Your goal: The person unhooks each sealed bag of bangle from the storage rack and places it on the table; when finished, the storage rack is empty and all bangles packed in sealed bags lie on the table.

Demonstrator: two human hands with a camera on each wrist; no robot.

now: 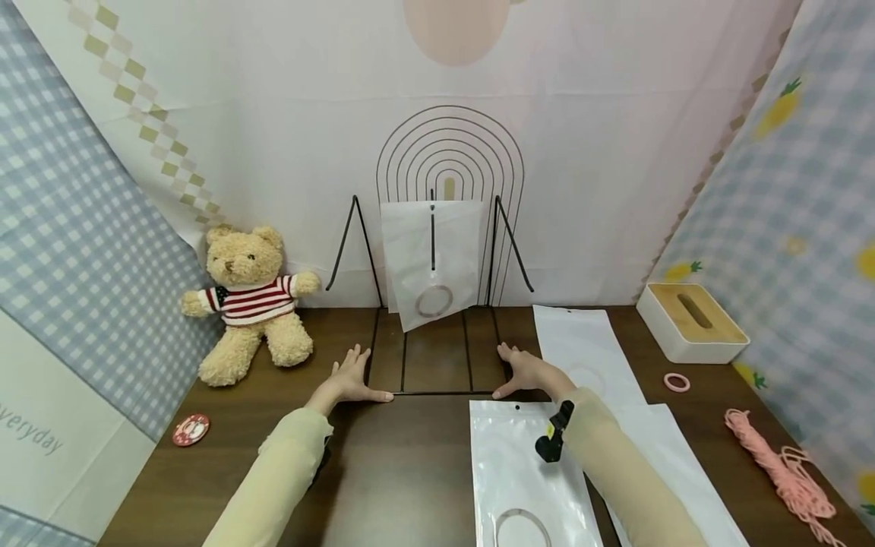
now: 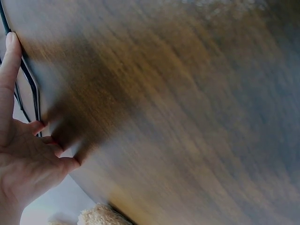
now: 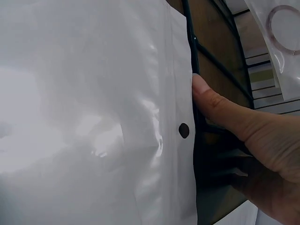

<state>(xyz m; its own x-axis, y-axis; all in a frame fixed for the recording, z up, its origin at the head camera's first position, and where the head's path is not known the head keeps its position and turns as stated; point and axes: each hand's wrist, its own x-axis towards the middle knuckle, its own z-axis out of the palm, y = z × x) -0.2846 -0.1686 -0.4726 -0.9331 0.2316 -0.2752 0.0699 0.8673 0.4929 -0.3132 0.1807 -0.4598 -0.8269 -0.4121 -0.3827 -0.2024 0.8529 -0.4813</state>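
Poker chip (image 1: 191,430): red and white, flat on the brown wood-grain tabletop (image 1: 396,463), near the left edge.
Teddy bear (image 1: 256,305): seated against the backdrop (image 1: 294,175), dressed in a red-and-white striped sweater.
Left hand (image 1: 347,377): spread wide, thumb stretched onto the front bar of the black wire display rack (image 1: 440,393), at its left front corner.
Rack: standing on the tabletop between both hands, back close to the backdrop.
Hanging pouch (image 1: 454,254): white, marked with a ring, hung slightly askew on the rack's middle arm.
Right hand (image 1: 532,372): thumb and fingers wide apart at the right front corner, thumb tip against the front bar.
Front pouch (image 1: 513,471): white, ring-marked, lying flat, top edge just beside the right thumb.
Two more pouches (image 1: 574,334): flat, farther right, partly covered by the right sleeve (image 1: 629,479).
Pink ring (image 1: 677,390): flat, just before the tissue box (image 1: 690,334).
Tissue box: white, wooden slotted lid.
Rope (image 1: 779,475): pink, bundled, far right.
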